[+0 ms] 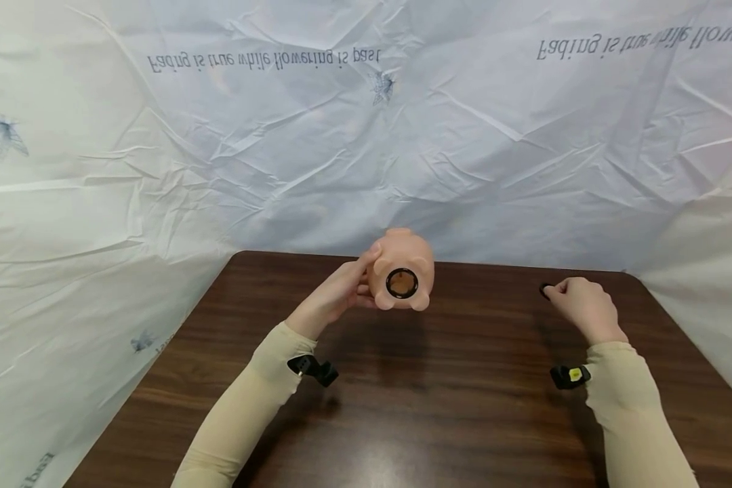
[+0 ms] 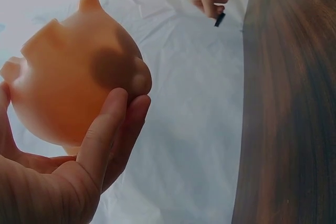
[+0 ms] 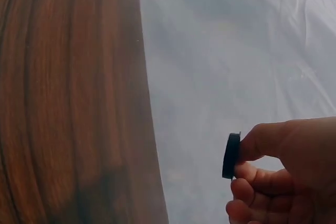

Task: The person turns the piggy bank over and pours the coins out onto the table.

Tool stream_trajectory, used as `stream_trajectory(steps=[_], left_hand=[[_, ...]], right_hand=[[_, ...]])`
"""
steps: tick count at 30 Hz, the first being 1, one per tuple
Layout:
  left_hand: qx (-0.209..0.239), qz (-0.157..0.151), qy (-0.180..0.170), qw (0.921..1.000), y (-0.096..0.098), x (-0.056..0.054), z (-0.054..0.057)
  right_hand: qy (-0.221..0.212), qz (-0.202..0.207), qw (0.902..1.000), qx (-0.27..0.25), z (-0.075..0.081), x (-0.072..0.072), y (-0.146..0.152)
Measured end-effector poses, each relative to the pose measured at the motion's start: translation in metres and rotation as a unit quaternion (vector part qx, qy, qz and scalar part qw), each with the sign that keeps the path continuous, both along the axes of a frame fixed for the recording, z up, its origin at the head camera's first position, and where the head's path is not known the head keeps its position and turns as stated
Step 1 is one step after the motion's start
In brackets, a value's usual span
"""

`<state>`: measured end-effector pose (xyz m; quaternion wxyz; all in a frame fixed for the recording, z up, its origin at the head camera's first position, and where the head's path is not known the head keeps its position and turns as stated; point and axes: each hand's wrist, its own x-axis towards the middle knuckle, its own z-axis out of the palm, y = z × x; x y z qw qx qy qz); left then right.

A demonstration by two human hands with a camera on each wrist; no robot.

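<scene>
While the pink, plastic-looking, pig-shaped bank (image 1: pixel 402 253) is held up over the far middle of the dark brown wooden table (image 1: pixel 463 407), its round, black-rimmed hole (image 1: pixel 402 283) facing the near side, we judge its smooth, rounded body to be the chief hazard: if the supporting fingers slackened, it could roll out of the grasp and drop. We also consider that the small, black, disc-shaped cap (image 3: pixel 231 156) could slip away, since only a narrow pinch secures it. As for the hands, we see the left hand (image 1: pixel 341 288) curled about the bank's left side, its fingers spread only as wide as the body demands. We note the right hand (image 1: pixel 585 308), well apart at the far right, nearly closed, its fingertips pinching the cap, the remaining fingers loosely bent.
</scene>
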<state>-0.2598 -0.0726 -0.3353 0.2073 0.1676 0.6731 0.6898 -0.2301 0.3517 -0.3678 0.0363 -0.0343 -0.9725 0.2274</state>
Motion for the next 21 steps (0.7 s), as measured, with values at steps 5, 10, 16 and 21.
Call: stream_trajectory(steps=[5,10,16,21], left_hand=[[-0.003,-0.004,0.0,1.0,-0.002,0.0,-0.002],[-0.004,-0.01,0.008,0.9999,-0.004,-0.002,-0.005],[-0.006,-0.017,0.008,0.9998,-0.006,-0.004,-0.006],[-0.005,-0.021,0.009,0.9997,-0.007,-0.007,-0.007]], right_hand=[[-0.02,0.021,0.9996,-0.007,-0.009,-0.002,0.004],[-0.032,0.039,0.9987,-0.006,-0.019,-0.002,0.007],[-0.057,0.041,0.9975,0.001,-0.024,0.001,0.007],[-0.08,0.043,0.9958,0.004,-0.03,-0.004,0.005]])
